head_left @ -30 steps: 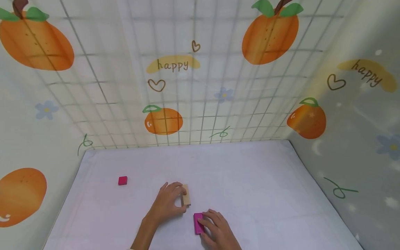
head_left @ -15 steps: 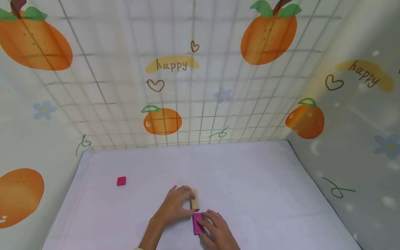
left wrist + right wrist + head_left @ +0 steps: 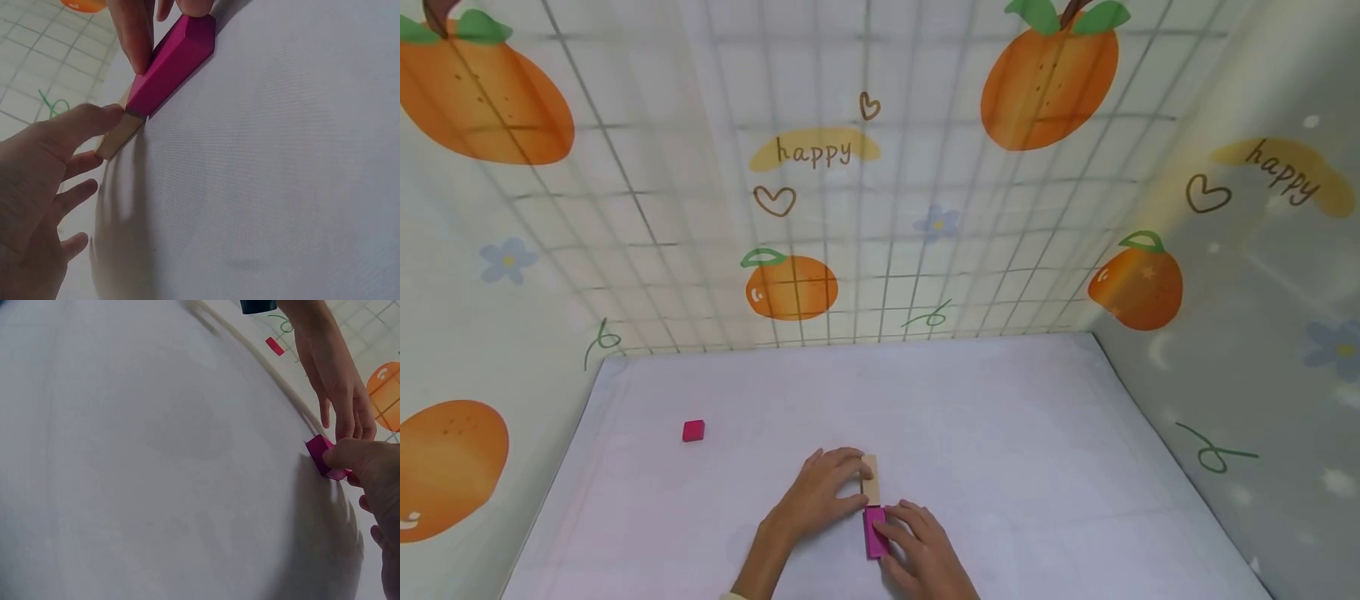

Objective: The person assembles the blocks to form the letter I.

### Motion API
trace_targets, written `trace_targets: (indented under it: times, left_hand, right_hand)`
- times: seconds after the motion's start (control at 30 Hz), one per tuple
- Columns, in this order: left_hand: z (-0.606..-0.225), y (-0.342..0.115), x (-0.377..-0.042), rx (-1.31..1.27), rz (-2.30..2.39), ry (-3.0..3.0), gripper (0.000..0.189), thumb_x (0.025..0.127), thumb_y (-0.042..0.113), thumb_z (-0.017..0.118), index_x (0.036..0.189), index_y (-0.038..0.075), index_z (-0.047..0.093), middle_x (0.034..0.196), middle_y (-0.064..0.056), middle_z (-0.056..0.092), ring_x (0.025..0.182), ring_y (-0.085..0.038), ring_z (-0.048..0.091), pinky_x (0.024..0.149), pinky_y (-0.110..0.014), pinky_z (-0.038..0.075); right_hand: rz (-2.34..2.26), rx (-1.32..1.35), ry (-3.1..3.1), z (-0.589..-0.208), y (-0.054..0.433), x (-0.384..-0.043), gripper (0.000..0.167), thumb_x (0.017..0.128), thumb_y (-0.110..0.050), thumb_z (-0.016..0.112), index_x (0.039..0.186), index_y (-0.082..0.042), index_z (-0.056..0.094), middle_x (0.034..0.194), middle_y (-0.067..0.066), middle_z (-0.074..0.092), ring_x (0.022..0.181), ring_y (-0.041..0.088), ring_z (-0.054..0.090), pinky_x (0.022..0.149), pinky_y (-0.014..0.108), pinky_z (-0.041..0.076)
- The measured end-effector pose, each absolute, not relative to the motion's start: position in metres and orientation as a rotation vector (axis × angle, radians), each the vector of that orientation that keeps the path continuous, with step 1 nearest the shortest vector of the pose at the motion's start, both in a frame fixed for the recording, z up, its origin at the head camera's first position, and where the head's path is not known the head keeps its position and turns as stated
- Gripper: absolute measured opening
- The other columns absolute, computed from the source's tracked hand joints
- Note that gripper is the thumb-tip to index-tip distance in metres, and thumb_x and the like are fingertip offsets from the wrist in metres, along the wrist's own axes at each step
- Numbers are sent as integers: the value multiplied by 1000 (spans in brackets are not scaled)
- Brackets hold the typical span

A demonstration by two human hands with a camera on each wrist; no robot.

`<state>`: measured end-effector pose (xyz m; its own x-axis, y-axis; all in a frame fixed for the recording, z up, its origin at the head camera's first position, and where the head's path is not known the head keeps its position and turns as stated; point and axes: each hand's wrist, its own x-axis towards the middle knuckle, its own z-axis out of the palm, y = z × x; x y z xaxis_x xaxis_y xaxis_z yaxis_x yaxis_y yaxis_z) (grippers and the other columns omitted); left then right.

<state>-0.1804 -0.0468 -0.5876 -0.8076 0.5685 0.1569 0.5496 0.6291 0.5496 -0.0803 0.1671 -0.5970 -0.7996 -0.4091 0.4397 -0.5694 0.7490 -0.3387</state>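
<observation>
My left hand [image 3: 820,493] pinches a plain wooden block [image 3: 872,490] lengthwise, thumb at its near end and fingertips at the far one. Directly in front of it lies a magenta block [image 3: 876,540], which my right hand [image 3: 927,552] holds with thumb and fingers. In the left wrist view the wooden block [image 3: 120,137] meets the magenta block [image 3: 170,67] end to end, both lying on the white cloth. From the right wrist, the magenta block [image 3: 317,453] shows under my right thumb, while the wooden block is hidden behind the hands.
A small red block [image 3: 693,431] lies apart, on the left part of the white tabletop [image 3: 1000,450]. Hanging cloth printed with oranges encloses the back and sides, with a wire grid [image 3: 887,250] showing through at the back.
My left hand has carried the wooden block to the right and slightly nearer, up against the far end of the magenta block. My right hand has stayed nearly still.
</observation>
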Motion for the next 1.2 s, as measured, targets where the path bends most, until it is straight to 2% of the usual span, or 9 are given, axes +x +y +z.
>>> trace_targets:
  times: [0.17, 0.9, 1.1, 1.2]
  left_hand:
    - [-587, -47, -180, 994, 935, 2817, 27, 89, 32, 75, 114, 24, 67, 137, -1, 58, 135, -21, 46, 112, -64, 24]
    - [-585, -46, -178, 989, 876, 2824, 28, 89, 36, 73, 115, 26, 68, 139, 0, 56, 136, -19, 43, 114, -63, 21]
    - [-579, -59, -181, 906, 792, 2955, 35, 90, 43, 70, 123, 32, 64, 148, -1, 49, 144, -24, 33, 112, -70, 14]
    - [-575, -78, -186, 805, 804, 3045, 34, 90, 38, 71, 122, 32, 64, 148, -3, 49, 144, -27, 33, 110, -74, 11]
  right_hand:
    - [651, 776, -2555, -601, 168, -82, 42, 75, -23, 85, 114, -16, 73, 124, 3, 64, 119, 30, 58, 93, 52, 51]
    - [682, 813, -2498, -603, 169, -84, 45, 73, -21, 85, 115, -13, 72, 124, 6, 64, 117, 33, 58, 91, 52, 51]
    - [675, 732, -2623, -599, 167, -80, 42, 79, -25, 83, 119, -19, 72, 128, 1, 63, 123, 27, 55, 95, 52, 50]
    - [674, 703, -2651, -598, 165, -79, 41, 80, -26, 82, 119, -20, 72, 128, -1, 63, 123, 25, 55, 95, 52, 50]
